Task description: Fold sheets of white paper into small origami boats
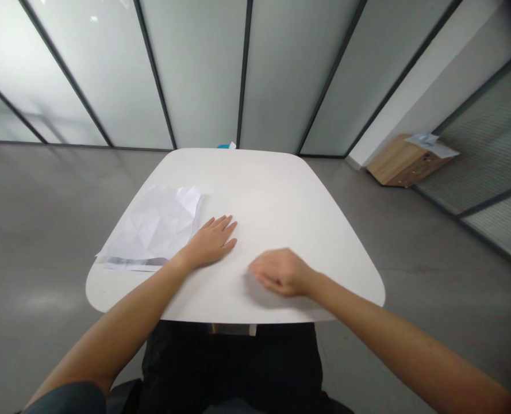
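Observation:
My left hand (214, 240) lies flat, palm down, on the white table (281, 195), its fingers spread and nothing in it. Close by on its left are several overlapping white paper sheets (160, 221), the top one marked with crossing creases. My left wrist and forearm pass beside the right edge of the papers. My right hand (283, 271), a little blurred, is at the near right part of the table with its fingers curled into a fist. The inside of that fist is hidden, so whether it holds anything cannot be seen.
The table has rounded corners, and its front edge is close to my lap. A blue object (223, 146) shows just past the far edge. A wooden box or cabinet (404, 162) with papers on top stands at the right wall. Frosted glass panels (203, 75) line the back.

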A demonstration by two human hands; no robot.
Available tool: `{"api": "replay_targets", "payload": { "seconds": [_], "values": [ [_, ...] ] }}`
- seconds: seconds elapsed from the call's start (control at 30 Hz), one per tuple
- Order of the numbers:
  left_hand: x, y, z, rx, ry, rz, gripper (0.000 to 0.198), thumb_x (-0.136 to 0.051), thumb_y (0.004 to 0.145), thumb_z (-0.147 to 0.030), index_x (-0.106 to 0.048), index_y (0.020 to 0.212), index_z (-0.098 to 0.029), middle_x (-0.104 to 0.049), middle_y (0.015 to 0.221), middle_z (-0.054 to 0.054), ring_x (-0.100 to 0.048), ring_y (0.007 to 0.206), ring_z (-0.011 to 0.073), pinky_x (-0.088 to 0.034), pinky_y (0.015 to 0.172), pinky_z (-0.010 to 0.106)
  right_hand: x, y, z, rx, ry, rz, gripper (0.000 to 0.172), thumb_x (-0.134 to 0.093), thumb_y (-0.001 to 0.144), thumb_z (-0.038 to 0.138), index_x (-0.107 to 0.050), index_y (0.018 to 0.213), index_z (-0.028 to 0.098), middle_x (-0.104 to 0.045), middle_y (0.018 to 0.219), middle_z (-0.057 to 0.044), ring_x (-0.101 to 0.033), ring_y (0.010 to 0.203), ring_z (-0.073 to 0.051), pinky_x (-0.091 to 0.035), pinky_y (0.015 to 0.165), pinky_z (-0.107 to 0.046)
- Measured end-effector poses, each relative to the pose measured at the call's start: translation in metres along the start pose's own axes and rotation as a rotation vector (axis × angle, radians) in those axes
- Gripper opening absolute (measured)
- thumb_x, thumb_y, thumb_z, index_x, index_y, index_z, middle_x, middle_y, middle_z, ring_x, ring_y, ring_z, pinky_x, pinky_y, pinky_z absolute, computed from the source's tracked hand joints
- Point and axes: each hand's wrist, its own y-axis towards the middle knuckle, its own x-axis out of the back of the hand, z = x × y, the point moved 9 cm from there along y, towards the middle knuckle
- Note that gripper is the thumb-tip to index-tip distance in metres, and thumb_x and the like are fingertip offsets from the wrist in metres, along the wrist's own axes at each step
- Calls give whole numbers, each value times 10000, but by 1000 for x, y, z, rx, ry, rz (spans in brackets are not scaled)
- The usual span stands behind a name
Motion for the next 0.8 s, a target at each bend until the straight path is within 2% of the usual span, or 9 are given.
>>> {"api": "replay_targets", "payload": {
  "seconds": [0.07,0.13,0.2,0.27,0.33,0.4,0.63,0.73,0.8],
  "values": [
    [7,0,0,-1,-3,-8,614,-397,1073,-492,-502,1571,-150,-433,1665,163,-414,1541,338,-305,1280,509,20,7,-66,-216,-116,-62,378,-551,1032,328,-673,1377,234,-754,1312,-101,-714,1200,-246,-576,1049,-416],
    [14,0,1,9,-15,-12,594,-430,1055,-503,-576,1509,-149,-529,1596,159,-509,1471,330,-374,1241,479,25,5,-122,-375,-222,-18,474,-545,1027,387,-617,1465,223,-664,1465,-132,-618,1368,-302,-470,1192,-507],
    [19,-1,3,21,-37,-24,568,-441,1044,-522,-623,1459,-180,-605,1529,135,-579,1398,315,-455,1168,457,17,-5,-163,-514,-300,69,591,-528,1026,470,-538,1547,193,-540,1592,-158,-481,1502,-335,-377,1260,-545],
    [24,-3,2,14,-50,-62,603,-446,1038,-556,-596,1485,-180,-621,1511,130,-593,1377,312,-465,1153,458,0,-19,-185,-600,-338,178,685,-472,1035,556,-452,1612,190,-412,1681,-159,-353,1580,-343,-314,1290,-562],
    [25,-6,-2,-4,-48,-94,654,-457,1032,-580,-543,1532,-168,-587,1548,131,-569,1401,314,-442,1173,459,-16,-31,-192,-619,-367,269,736,-404,1045,614,-391,1647,191,-340,1715,-162,-286,1607,-351,-260,1301,-594],
    [23,-8,-6,-12,-24,-124,713,-471,1021,-613,-497,1566,-153,-517,1608,149,-513,1453,326,-383,1219,470,-23,-37,-194,-623,-401,288,739,-344,1057,619,-332,1673,211,-292,1734,-154,-249,1620,-339,-235,1305,-596],
    [-4,-14,-17,-4,69,-70,715,-390,1066,-575,-418,1612,-114,-365,1699,177,-353,1572,330,-240,1291,514,-26,-38,-196,-624,-425,307,729,-312,1066,599,-312,1680,206,-266,1744,-152,-222,1628,-328,-213,1312,-576],
    [1,-12,-19,-12,71,-64,700,-432,1058,-558,-445,1595,-111,-384,1687,185,-377,1559,335,-283,1272,508,-24,-37,-196,-632,-419,291,714,-338,1061,600,-336,1671,226,-294,1739,-136,-243,1624,-318,-227,1309,-572],
    [15,-9,-19,-12,43,-43,640,-498,1035,-538,-539,1531,-134,-496,1618,178,-492,1481,332,-391,1203,474,-23,-37,-197,-634,-407,268,709,-372,1052,606,-378,1652,228,-326,1728,-131,-267,1617,-319,-237,1304,-574]
  ]
}}
